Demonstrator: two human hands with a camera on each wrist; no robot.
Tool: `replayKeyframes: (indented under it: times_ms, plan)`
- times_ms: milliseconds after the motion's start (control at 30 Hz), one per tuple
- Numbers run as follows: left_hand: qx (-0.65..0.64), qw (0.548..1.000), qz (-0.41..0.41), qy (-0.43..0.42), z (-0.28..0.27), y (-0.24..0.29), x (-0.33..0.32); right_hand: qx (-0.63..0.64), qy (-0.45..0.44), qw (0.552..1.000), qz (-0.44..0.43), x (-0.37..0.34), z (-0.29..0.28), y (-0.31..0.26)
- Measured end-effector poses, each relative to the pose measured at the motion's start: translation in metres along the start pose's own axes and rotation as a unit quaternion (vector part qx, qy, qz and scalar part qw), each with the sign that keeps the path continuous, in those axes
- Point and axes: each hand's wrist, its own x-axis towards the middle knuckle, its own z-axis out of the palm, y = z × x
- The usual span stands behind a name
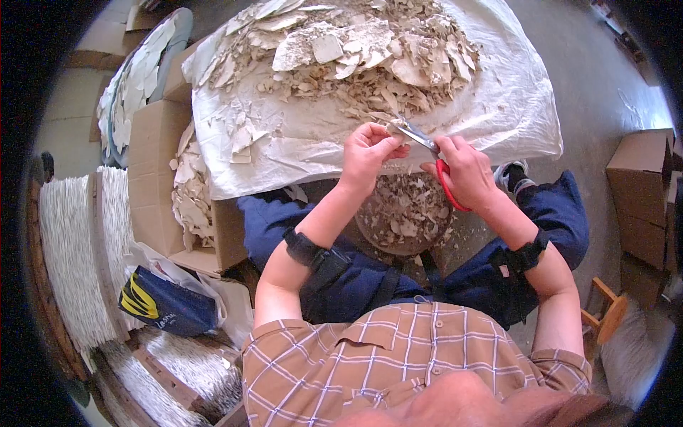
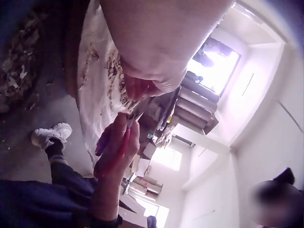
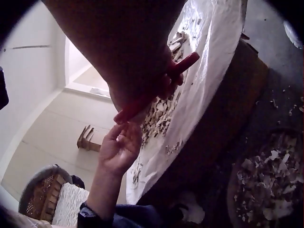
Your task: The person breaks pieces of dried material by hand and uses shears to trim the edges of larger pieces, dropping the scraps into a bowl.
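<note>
Head view, from your left: the open brown cardboard box (image 1: 151,186) stands beside the tabletop, full of pale flakes. Next to it, a small cluster of flat, cream-coloured flakes (image 1: 243,135) lies on the crumpled white cloth (image 1: 299,158).

Your left hand (image 1: 364,158) is closed in a pinch, its fingers curled in towards the thumb on what looks like a small pale piece (image 1: 385,124); most of it is hidden, so you can't tell its shape. The big heap of broken cream-and-brown flakes (image 1: 363,53) lies just beyond your fingertips, and the round container of smaller scraps (image 1: 396,252) sits below and between your forearms.

To the right of the pinch are the red-handled metal scissors (image 1: 445,186), gripped in your right hand (image 1: 466,171). Their long axis slants from that hand away from you and to your left, blade tips beside the pinched piece. That's the relation to mind: your left hand is nearer the tips and your right hand has the handles, so the left fingertips sit very close to the blades.
</note>
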Motion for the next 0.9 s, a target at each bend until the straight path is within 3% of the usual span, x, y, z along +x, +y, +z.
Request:
replayKeyframes:
  times_ms: [300,367,433,600,667,767,900]
  plan:
    - [-0.014,0.998,-0.054,0.024,-0.012,-0.007,0.000,-0.019,-0.051,0.998,0.007,-0.001,0.020,0.012]
    - [-0.022,0.997,-0.069,0.037,-0.014,-0.008,-0.002,-0.025,-0.024,0.998,-0.044,-0.001,0.024,0.014]
    - [-0.025,0.996,-0.079,0.030,-0.018,-0.008,-0.004,-0.025,-0.029,0.998,-0.042,-0.001,0.033,0.020]
    - [-0.040,0.995,-0.078,0.035,-0.025,-0.001,-0.008,0.018,-0.033,0.999,-0.033,0.001,0.037,0.010]
    - [-0.055,0.995,-0.077,0.035,-0.026,0.003,-0.008,0.028,-0.065,0.997,0.029,0.002,0.028,0.001]
    - [-0.070,0.995,-0.037,0.053,-0.036,0.010,-0.007,0.020,0.002,1.000,-0.005,0.004,0.023,-0.004]
    - [-0.112,0.986,-0.022,0.120,-0.062,0.020,-0.016,0.022,-0.003,1.000,-0.016,0.005,0.019,-0.004]
